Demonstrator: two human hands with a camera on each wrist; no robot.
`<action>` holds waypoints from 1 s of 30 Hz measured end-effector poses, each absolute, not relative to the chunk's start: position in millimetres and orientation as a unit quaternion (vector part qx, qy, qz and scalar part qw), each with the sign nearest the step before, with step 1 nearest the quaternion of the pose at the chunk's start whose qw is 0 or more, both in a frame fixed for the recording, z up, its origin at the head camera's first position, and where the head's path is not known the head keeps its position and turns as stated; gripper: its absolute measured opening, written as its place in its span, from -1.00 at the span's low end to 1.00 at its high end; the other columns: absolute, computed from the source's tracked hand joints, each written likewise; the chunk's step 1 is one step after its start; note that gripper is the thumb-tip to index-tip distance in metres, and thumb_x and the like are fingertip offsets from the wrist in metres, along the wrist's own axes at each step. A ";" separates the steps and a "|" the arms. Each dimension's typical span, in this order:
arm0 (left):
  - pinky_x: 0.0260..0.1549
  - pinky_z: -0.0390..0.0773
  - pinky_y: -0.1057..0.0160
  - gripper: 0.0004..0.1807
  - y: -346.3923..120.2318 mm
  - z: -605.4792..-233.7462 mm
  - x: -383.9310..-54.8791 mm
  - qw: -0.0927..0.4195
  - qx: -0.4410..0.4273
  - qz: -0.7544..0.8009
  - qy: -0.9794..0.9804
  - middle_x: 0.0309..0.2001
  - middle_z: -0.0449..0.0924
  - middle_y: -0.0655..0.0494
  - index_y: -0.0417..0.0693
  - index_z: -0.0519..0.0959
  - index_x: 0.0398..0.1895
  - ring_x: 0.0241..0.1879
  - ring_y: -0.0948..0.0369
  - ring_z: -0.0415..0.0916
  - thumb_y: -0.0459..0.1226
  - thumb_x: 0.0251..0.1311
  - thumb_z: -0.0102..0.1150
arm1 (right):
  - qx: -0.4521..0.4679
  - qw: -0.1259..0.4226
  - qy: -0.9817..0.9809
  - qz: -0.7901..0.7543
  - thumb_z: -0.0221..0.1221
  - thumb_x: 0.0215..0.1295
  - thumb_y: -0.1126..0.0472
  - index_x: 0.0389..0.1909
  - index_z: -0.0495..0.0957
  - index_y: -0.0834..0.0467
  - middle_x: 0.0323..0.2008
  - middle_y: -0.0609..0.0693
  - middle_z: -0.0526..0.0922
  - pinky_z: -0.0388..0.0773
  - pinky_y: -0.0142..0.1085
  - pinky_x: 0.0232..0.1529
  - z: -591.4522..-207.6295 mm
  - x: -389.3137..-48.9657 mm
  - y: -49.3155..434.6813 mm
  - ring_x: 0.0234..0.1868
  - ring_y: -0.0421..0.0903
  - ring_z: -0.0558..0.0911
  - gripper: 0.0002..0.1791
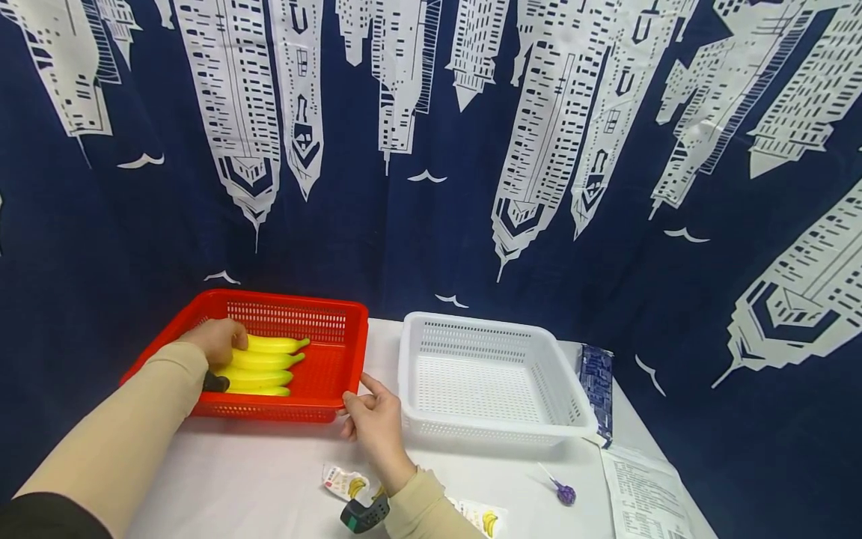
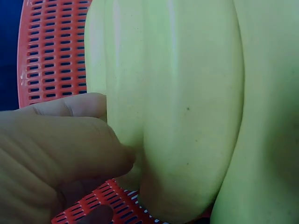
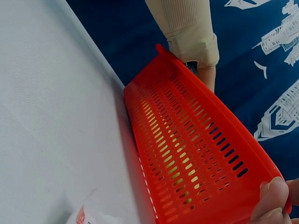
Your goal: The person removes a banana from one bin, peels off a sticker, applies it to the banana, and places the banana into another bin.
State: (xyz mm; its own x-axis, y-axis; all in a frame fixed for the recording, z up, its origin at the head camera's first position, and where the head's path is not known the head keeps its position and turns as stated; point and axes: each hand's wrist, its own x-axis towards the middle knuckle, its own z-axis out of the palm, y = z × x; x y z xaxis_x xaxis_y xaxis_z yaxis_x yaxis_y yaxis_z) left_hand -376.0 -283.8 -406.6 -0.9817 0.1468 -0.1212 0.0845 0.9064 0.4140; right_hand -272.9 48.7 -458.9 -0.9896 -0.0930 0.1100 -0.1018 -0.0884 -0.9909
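Several yellow bananas [image 1: 266, 359] lie side by side in the red basket [image 1: 330, 370]. My left hand [image 1: 218, 340] reaches into its left part, at the far banana [image 1: 276, 344]. Seen from the left wrist, the thumb presses one side of a banana [image 2: 124, 88] and a finger lies along the other side. The remaining fingers are partly hidden. My right hand [image 1: 378, 419] grips the basket's near right corner; in the right wrist view only its fingertips [image 3: 275, 193] show, at the rim.
A white basket [image 1: 485, 382] stands right of the red one. Beyond it lie a dark blue packet [image 1: 596, 389] and a printed sheet [image 1: 643, 490]. A purple lollipop [image 1: 564, 492] and small banana-print wrappers [image 1: 346, 483] lie nearer. A patterned navy curtain [image 1: 404, 239] hangs behind.
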 end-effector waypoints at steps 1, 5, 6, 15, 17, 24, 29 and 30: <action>-0.39 0.52 0.22 -0.55 -283.7 -406.4 -375.3 0.079 0.056 0.208 0.973 -0.06 0.59 -0.27 -0.18 0.67 -0.04 -0.15 -0.13 0.43 -0.60 -0.08 0.28 | 0.073 0.003 -0.675 0.734 0.27 0.36 0.29 0.44 0.34 0.36 -0.41 0.37 0.71 0.45 -0.44 -0.66 -458.8 -272.7 48.6 -0.75 -0.24 0.47 -0.34; -0.43 0.55 0.23 -0.50 -284.3 -407.1 -374.6 0.083 0.055 0.207 0.973 -0.02 0.59 -0.31 -0.19 0.67 0.00 -0.13 -0.14 0.43 -0.61 -0.11 0.27 | 0.072 0.003 -0.673 0.736 0.27 0.36 0.30 0.44 0.33 0.35 -0.40 0.38 0.71 0.45 -0.44 -0.66 -458.3 -272.2 48.1 -0.75 -0.24 0.47 -0.34; -0.43 0.55 0.23 -0.50 -285.0 -407.8 -375.3 0.084 0.057 0.207 0.973 -0.02 0.59 -0.32 -0.19 0.67 0.00 -0.13 -0.14 0.44 -0.62 -0.11 0.26 | 0.073 0.003 -0.673 0.736 0.27 0.36 0.30 0.44 0.33 0.35 -0.40 0.38 0.71 0.45 -0.44 -0.66 -458.2 -272.1 48.1 -0.75 -0.24 0.47 -0.34; -0.43 0.55 0.21 -0.65 -291.1 -412.8 -381.4 0.071 0.144 0.211 0.964 -0.11 0.66 -0.32 -0.23 0.69 -0.11 -0.21 -0.06 0.50 -0.53 -0.04 0.40 | 0.074 0.005 -0.674 0.735 0.27 0.36 0.29 0.44 0.35 0.34 -0.41 0.38 0.70 0.45 -0.44 -0.66 -460.6 -272.7 47.9 -0.74 -0.23 0.47 -0.35; -0.39 0.54 0.22 -0.69 -290.9 -412.5 -381.5 0.065 0.159 0.205 0.964 -0.19 0.67 -0.22 -0.21 0.69 -0.15 -0.25 -0.01 0.51 -0.44 -0.02 0.50 | 0.073 0.005 -0.675 0.734 0.27 0.37 0.28 0.44 0.35 0.34 -0.42 0.35 0.70 0.45 -0.44 -0.66 -460.7 -272.1 48.1 -0.74 -0.22 0.47 -0.35; -0.28 0.51 0.16 -0.72 -284.3 -406.1 -378.0 0.074 0.160 0.189 0.966 -0.31 0.59 -0.01 -0.16 0.66 -0.20 -0.29 0.05 0.47 -0.31 0.04 0.54 | 0.074 0.005 -0.675 0.734 0.26 0.38 0.28 0.45 0.34 0.33 -0.45 0.30 0.71 0.45 -0.44 -0.66 -460.6 -271.4 47.8 -0.74 -0.21 0.47 -0.35; -0.27 0.53 0.13 -0.71 -282.5 -404.4 -377.8 0.067 0.150 0.162 0.973 -0.30 0.60 0.02 -0.11 0.68 -0.20 -0.29 0.07 0.47 -0.32 0.00 0.56 | 0.073 0.006 -0.674 0.735 0.25 0.38 0.30 0.44 0.35 0.32 -0.44 0.33 0.70 0.45 -0.44 -0.66 -460.3 -272.5 47.0 -0.75 -0.22 0.47 -0.36; -0.27 0.53 0.12 -0.70 -282.2 -403.8 -377.5 0.067 0.148 0.158 0.974 -0.30 0.61 0.02 -0.11 0.68 -0.20 -0.29 0.06 0.47 -0.32 -0.01 0.56 | 0.073 0.006 -0.674 0.735 0.25 0.38 0.30 0.44 0.35 0.32 -0.45 0.31 0.70 0.45 -0.44 -0.66 -460.1 -272.6 46.9 -0.75 -0.22 0.47 -0.36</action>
State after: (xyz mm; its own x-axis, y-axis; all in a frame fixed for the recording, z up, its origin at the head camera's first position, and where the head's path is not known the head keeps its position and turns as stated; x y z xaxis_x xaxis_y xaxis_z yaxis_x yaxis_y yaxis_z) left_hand -377.5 -282.2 -403.8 -0.9475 0.3087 -0.0835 0.2667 0.9068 0.3266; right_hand -272.6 46.9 -460.1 -0.9892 -0.0898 0.1157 -0.1075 -0.0909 -0.9900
